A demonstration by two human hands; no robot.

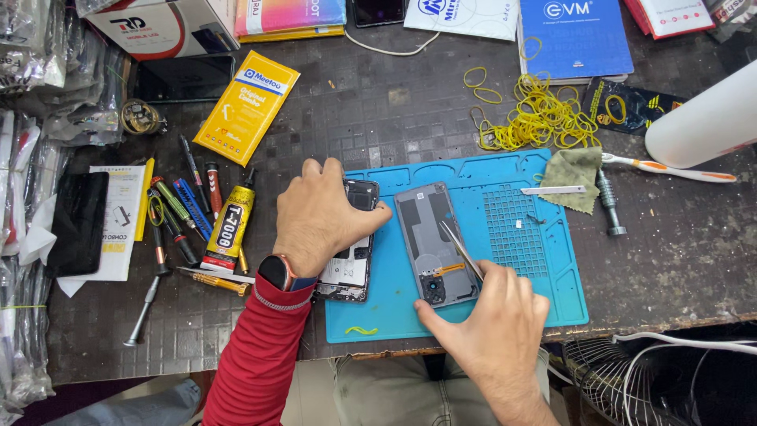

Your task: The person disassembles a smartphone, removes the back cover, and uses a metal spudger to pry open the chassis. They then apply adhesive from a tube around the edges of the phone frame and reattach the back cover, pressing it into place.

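Note:
My left hand lies on an opened phone body at the left edge of the blue work mat, gripping it from above. A grey phone back cover lies face down on the mat to its right. My right hand holds metal tweezers whose tips rest over the back cover, while my thumb touches the cover's lower corner near the camera opening.
Screwdrivers and a glue tube lie left of the mat. A pile of yellow rubber bands, a green cloth, a toothbrush and a white roll sit at the right. Boxes line the far edge. A black phone lies far left.

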